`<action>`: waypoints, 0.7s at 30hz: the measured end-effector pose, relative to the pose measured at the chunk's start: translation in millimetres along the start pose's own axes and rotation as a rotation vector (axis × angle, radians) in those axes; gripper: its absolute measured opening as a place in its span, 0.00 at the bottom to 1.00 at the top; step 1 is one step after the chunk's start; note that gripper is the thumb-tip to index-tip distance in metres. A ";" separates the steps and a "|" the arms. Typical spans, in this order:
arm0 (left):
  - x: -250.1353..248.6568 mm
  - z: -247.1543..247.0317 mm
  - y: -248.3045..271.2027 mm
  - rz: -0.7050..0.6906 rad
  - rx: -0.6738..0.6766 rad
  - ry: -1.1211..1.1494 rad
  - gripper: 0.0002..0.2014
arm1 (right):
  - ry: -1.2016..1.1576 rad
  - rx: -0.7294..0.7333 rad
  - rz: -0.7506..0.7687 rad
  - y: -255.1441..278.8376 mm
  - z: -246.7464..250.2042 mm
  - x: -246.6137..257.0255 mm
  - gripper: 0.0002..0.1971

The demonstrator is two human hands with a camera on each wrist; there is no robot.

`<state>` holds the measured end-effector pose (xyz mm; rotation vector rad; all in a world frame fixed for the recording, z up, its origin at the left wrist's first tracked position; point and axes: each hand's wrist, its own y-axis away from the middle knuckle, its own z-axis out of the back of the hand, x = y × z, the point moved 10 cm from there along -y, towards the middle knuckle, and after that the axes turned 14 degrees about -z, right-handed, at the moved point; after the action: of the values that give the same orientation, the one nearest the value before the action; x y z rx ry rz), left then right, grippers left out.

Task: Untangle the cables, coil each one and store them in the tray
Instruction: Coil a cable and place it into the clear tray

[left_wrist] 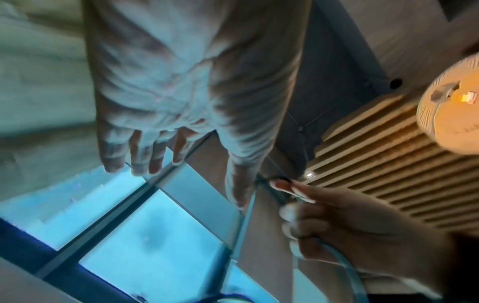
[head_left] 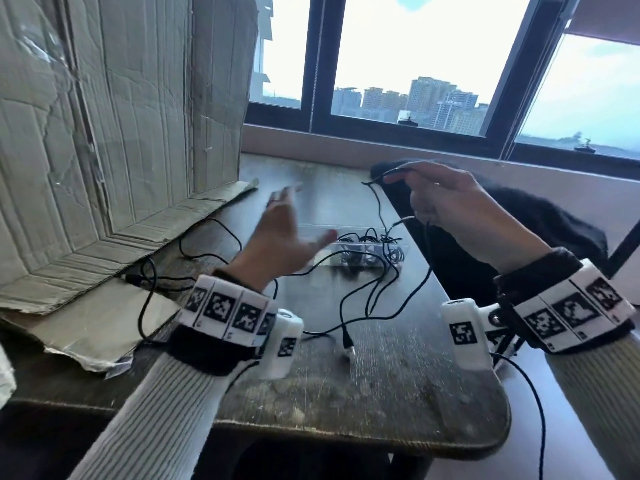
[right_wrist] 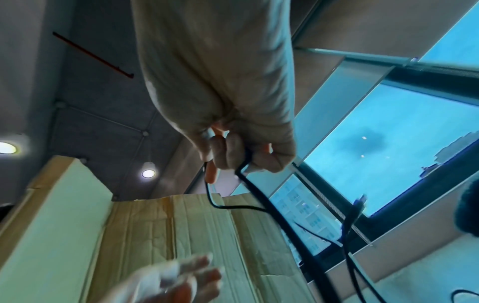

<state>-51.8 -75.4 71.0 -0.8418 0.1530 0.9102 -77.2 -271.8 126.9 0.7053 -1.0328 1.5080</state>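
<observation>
Thin black cables [head_left: 363,299] lie tangled across the dark wooden table [head_left: 398,393]. A clear plastic tray [head_left: 349,251] behind them holds coiled black cable. My right hand [head_left: 446,199] is raised over the table's right side and grips a black cable [right_wrist: 249,184], whose strands hang down to the tangle. One cable end sticks out left of its fingertips [head_left: 391,178]. My left hand [head_left: 287,233] hovers palm-up and blurred above the tray's left end, fingers spread and holding nothing. A plug end [head_left: 348,342] rests on the table near me.
A large flattened cardboard box [head_left: 104,133] stands along the table's left side, with its flaps on the table. A dark chair back with black cloth [head_left: 519,230] is at the right. A window [head_left: 415,64] lies behind.
</observation>
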 end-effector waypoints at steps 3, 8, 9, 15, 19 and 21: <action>-35.2 -26.7 -19.2 -0.070 0.042 0.190 0.40 | 0.004 0.077 0.077 1.6 -19.1 22.1 0.13; -49.9 -27.4 -33.3 -0.194 -0.091 0.267 0.11 | -0.065 -0.077 0.122 4.7 2.4 42.9 0.12; -46.9 -27.6 -33.4 -0.215 -0.080 0.228 0.12 | -0.099 -0.154 0.094 4.5 16.7 42.3 0.12; -13.6 -22.3 -37.8 -0.203 -0.045 0.085 0.12 | -0.106 -0.491 0.036 -6.8 91.7 21.4 0.13; -7.5 -11.6 -47.2 -0.225 -0.004 0.018 0.15 | -0.182 -0.587 -0.065 -12.4 115.1 -4.3 0.18; 7.5 -5.6 -47.9 -0.200 0.016 -0.007 0.16 | -0.263 -0.620 -0.104 -10.8 132.2 -17.4 0.20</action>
<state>-10.1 -90.2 91.5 -0.8232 0.0687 0.7235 -77.2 -397.6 172.2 0.5043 -1.5427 0.9357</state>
